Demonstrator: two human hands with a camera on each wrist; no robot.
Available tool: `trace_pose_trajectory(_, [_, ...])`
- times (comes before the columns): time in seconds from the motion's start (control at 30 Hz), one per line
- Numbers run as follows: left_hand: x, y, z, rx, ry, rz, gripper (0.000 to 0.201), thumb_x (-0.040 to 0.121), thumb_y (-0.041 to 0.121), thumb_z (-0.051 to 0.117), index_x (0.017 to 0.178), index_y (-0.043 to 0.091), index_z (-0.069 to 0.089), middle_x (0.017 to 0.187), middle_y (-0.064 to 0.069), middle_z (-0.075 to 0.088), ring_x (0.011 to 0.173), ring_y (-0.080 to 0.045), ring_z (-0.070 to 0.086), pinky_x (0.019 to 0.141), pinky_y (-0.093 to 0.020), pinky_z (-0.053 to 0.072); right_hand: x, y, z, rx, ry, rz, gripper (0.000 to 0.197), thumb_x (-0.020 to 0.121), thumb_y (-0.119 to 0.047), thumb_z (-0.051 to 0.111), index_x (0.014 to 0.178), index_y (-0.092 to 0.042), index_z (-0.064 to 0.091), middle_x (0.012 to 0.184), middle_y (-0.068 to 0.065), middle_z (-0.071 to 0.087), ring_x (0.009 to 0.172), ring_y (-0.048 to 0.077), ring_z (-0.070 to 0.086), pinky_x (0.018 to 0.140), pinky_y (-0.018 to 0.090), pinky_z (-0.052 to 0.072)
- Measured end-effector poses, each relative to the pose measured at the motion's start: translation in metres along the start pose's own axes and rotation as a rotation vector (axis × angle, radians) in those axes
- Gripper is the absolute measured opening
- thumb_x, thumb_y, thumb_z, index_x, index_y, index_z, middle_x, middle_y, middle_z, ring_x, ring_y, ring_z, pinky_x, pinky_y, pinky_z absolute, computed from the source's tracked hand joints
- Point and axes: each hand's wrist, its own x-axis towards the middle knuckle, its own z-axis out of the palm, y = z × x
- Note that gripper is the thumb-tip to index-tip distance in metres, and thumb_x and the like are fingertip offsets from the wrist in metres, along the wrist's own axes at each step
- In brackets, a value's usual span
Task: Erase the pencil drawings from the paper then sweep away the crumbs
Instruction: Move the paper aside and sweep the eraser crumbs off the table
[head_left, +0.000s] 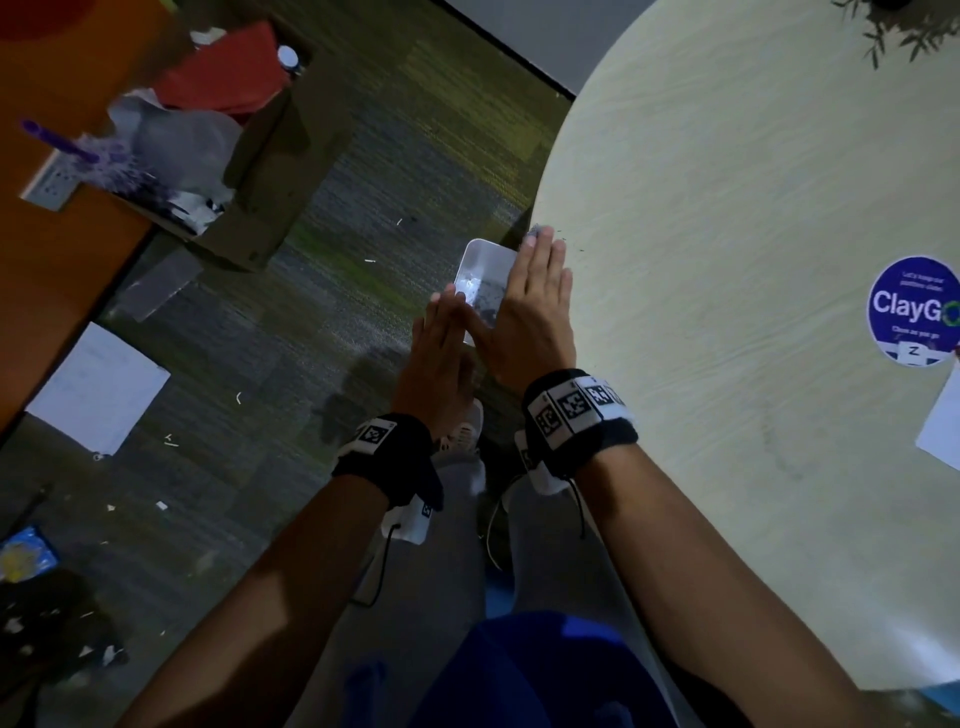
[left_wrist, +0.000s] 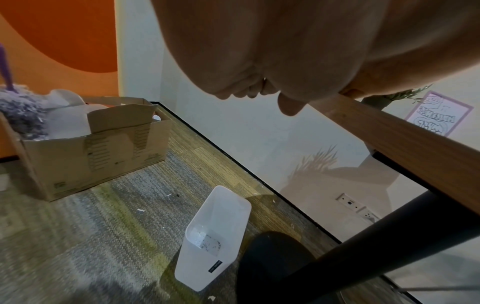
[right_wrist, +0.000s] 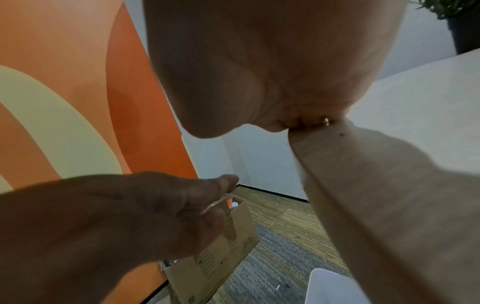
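The crumbs (head_left: 558, 240) lay as dark specks at the left edge of the worktop (head_left: 727, 208), just beyond the right fingertips. More specks lay in the bottom of the bin (left_wrist: 207, 242), a white plastic container that stood upright on the carpet (head_left: 322, 322) directly below that edge. A sheet of paper (head_left: 943, 421) rested on the worktop at the far right, well apart from the crumbs; whether drawings were on it could not be told.

The right hand (head_left: 535, 306) lay flat on the worktop edge, fingers straight and together, grip released and holding nothing. A small grey object (head_left: 535, 232) sat at its fingertips; what it was could not be told. The left hand (head_left: 439, 353) was held beside the worktop edge above the bin, fingers extended, grip released and holding nothing. Both wrists carried black bands with printed markers.

A round blue sticker (head_left: 914, 312) reading "ClayGo" was fixed to the worktop near the paper. A cardboard box (left_wrist: 85, 148) stood on the carpet to the left, with a purple duster (head_left: 93, 156) in it. A second white sheet (head_left: 98, 387) lay on the carpet, with small scraps scattered around it.
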Motion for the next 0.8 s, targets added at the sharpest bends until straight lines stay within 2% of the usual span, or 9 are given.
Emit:
trace_pose_trajectory(0.07, [-0.003,-0.004,0.001,0.031,-0.008,-0.014,0.058,0.100,0.011,0.036,0.151,-0.012,0.021,0.160,-0.029,0.014,0.150,-0.041,0.008,0.120,-0.059,0.012,0.006,-0.005,0.002,-0.022,-0.009,-0.012,0.104,0.094,-0.071,0.038,0.155,0.009,0.010,0.164,0.027,0.004,0.153,0.040,0.003,0.124,0.051,0.010])
trace_pose_trajectory(0.17, [-0.006,-0.004,0.000,0.041,-0.011,-0.048,0.061,0.099,0.012,0.037,0.152,-0.010,0.016,0.162,-0.026,0.009,0.151,-0.036,0.005,0.123,-0.052,0.007,0.013,-0.006,0.000,-0.034,-0.026,-0.040,0.111,0.089,-0.079,0.026,0.154,0.010,0.012,0.163,0.028,0.005,0.152,0.041,0.004,0.124,0.053,0.012])
trace_pose_trajectory(0.3, [-0.013,-0.004,-0.005,0.035,0.004,-0.083,0.065,0.098,0.007,0.041,0.155,-0.005,0.010,0.163,-0.021,0.008,0.152,-0.033,0.004,0.123,-0.052,0.006,0.010,0.006,-0.016,0.061,0.024,-0.069,0.117,0.083,-0.085,0.014,0.156,0.005,0.001,0.165,0.023,-0.008,0.153,0.035,-0.007,0.125,0.047,0.000])
trace_pose_trajectory(0.4, [-0.021,-0.008,-0.010,0.014,-0.004,-0.103,0.067,0.098,0.011,0.038,0.156,-0.002,0.009,0.165,-0.017,0.006,0.153,-0.028,0.001,0.123,-0.054,0.005,-0.010,0.027,-0.024,0.051,0.033,0.075,0.115,0.083,-0.087,0.010,0.157,0.000,-0.008,0.164,0.018,-0.017,0.153,0.029,-0.016,0.125,0.044,-0.005])
trace_pose_trajectory(0.5, [-0.027,-0.013,-0.011,0.022,-0.029,-0.123,0.067,0.097,0.021,0.029,0.156,-0.001,0.008,0.165,-0.017,0.006,0.153,-0.027,-0.001,0.123,-0.051,0.002,-0.031,0.042,-0.017,-0.007,-0.037,0.196,0.119,0.083,-0.089,0.012,0.156,0.003,-0.009,0.163,0.022,-0.018,0.152,0.032,-0.016,0.125,0.049,0.000])
trace_pose_trajectory(0.63, [-0.021,-0.011,-0.008,0.019,-0.073,-0.110,0.067,0.098,0.025,0.027,0.155,-0.004,0.010,0.164,-0.021,0.009,0.152,-0.034,0.005,0.122,-0.056,0.008,-0.015,0.029,-0.007,-0.059,-0.096,0.092,0.120,0.080,-0.089,0.016,0.156,0.000,-0.011,0.163,0.020,-0.021,0.151,0.033,-0.019,0.125,0.047,-0.004])
trace_pose_trajectory(0.73, [-0.014,-0.008,-0.004,0.035,-0.088,-0.092,0.065,0.097,0.018,0.035,0.152,-0.010,0.017,0.160,-0.028,0.016,0.148,-0.042,0.016,0.116,-0.063,0.021,0.009,0.010,-0.006,-0.046,-0.114,-0.037,0.115,0.083,-0.083,0.021,0.157,0.002,-0.005,0.164,0.021,-0.015,0.152,0.034,-0.014,0.125,0.047,-0.001])
trace_pose_trajectory(0.8, [-0.012,-0.007,-0.002,0.052,-0.078,-0.086,0.063,0.097,0.018,0.034,0.150,-0.013,0.020,0.158,-0.031,0.017,0.148,-0.042,0.016,0.117,-0.063,0.019,0.018,-0.003,-0.009,-0.029,-0.112,-0.093,0.113,0.085,-0.081,0.020,0.156,0.004,0.000,0.164,0.023,-0.010,0.153,0.035,-0.009,0.125,0.050,0.003])
